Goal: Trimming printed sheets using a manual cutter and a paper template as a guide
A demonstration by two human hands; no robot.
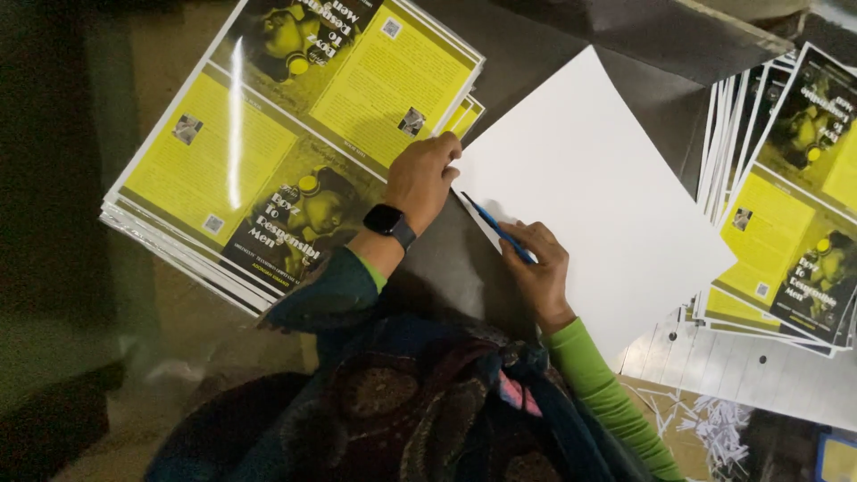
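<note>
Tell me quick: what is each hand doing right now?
Left hand: curled, pressing down on the corner of the white sheet, gripping nothing visible.
Right hand: closed on a thin blue tool, its tip at the sheet's edge.

At the right edge we see a second stack of yellow-and-black printed covers [794, 223], fanned out a little. Below it lies a pale slatted board [759, 370], and near it a heap of white paper trimmings [705, 424].

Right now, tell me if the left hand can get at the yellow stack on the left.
Probably yes. The left hand already rests at the edge of the yellow stack, with nothing between them. The right hand holds a blue tool on the white sheet.
</note>
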